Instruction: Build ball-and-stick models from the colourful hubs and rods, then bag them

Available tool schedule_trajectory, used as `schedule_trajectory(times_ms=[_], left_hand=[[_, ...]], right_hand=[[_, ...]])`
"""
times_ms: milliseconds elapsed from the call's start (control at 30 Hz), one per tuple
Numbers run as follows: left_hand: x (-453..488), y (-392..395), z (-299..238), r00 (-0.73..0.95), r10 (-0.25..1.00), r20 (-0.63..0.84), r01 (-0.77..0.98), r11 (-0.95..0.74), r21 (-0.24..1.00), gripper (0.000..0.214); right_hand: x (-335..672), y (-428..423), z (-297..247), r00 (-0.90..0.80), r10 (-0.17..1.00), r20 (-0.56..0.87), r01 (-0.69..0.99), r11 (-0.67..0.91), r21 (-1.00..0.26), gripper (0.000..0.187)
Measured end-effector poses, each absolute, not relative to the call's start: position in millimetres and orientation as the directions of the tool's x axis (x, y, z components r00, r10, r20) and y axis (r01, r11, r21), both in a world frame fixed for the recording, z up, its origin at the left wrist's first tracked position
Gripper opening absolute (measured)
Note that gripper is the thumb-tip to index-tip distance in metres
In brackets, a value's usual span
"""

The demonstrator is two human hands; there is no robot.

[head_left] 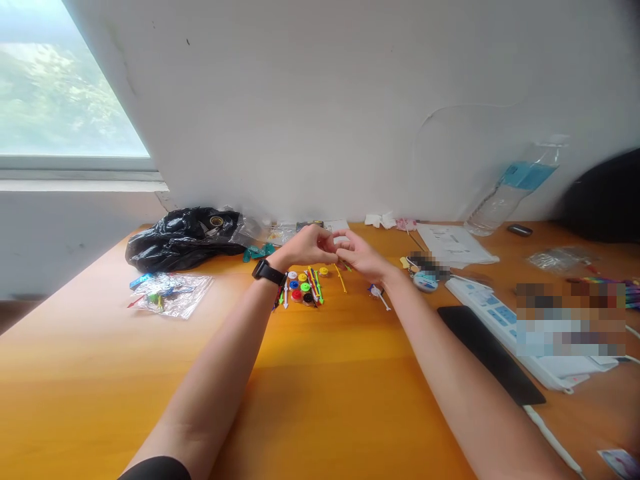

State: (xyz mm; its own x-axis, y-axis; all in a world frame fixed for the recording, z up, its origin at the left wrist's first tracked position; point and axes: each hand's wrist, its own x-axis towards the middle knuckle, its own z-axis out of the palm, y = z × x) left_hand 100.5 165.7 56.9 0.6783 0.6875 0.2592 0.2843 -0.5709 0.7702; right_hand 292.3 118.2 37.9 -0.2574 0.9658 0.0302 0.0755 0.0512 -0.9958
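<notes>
Orange wooden table is being seen against a white wall, with daylight being let in by a window at the far left. A black plastic bag is being rested at the table's far left, a water bottle is being leaned on the wall at the right, and a white power strip is being laid beside the right forearm. Above the table centre, the left hand, with a black watch, and the right hand are being pinched together fingertip to fingertip; whether anything is being gripped between them cannot be told. Small coloured caps and sticks are being left on the table, just under the left hand.
</notes>
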Motion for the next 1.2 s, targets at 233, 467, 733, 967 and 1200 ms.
schedule_trajectory(times_ms=[233, 467, 733, 967, 1200], left_hand=[[102, 165, 55, 0.673, 0.716, 0.186, 0.146, -0.375, 0.916, 0.007], [91, 172, 56, 0.598, 0.800, 0.048, 0.189, -0.199, 0.962, 0.013], [91, 175, 45, 0.799, 0.589, -0.123, 0.491, -0.521, 0.698, 0.024], [105, 166, 44, 0.811, 0.544, -0.215, 0.562, -0.623, 0.544, 0.028], [98, 179, 35, 0.823, 0.553, -0.131, 0.542, -0.694, 0.473, 0.029]], right_hand=[[293, 121, 36, -0.294, 0.951, 0.091, 0.013, 0.099, -0.995, 0.044], [307, 128, 40, -0.128, 0.967, 0.222, -0.039, 0.218, -0.975, 0.046], [324, 122, 47, -0.222, 0.961, -0.168, 0.708, 0.040, -0.705, 0.011], [314, 117, 57, -0.116, 0.974, -0.195, 0.912, 0.027, -0.408, 0.012], [329, 106, 78, 0.028, 0.905, -0.424, 0.996, -0.059, -0.059, 0.019]])
